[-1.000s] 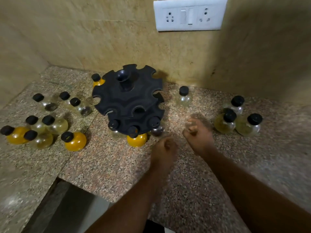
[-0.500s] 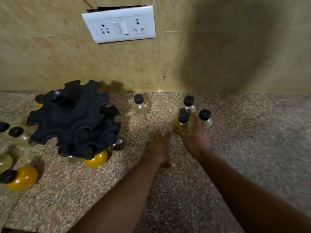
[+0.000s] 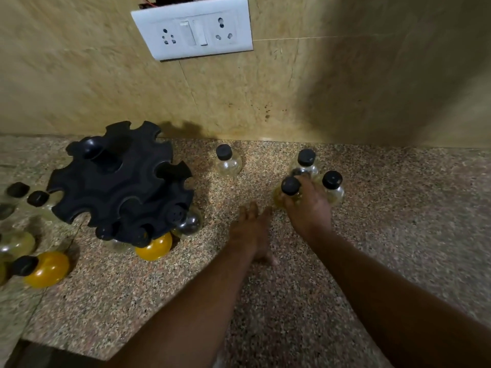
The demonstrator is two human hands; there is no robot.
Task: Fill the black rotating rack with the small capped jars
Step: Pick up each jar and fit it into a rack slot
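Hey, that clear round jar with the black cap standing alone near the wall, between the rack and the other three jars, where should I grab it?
Take the lone clear round jar by its black cap and narrow neck, coming from above. It stands upright with free counter around it, and the bulbous glass body looks harder to pinch. The left hand lies nearest; the right hand is already at another jar.

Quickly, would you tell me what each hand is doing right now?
Left hand: open, flat on the counter, holding nothing.
Right hand: closed around the yellowish jar.
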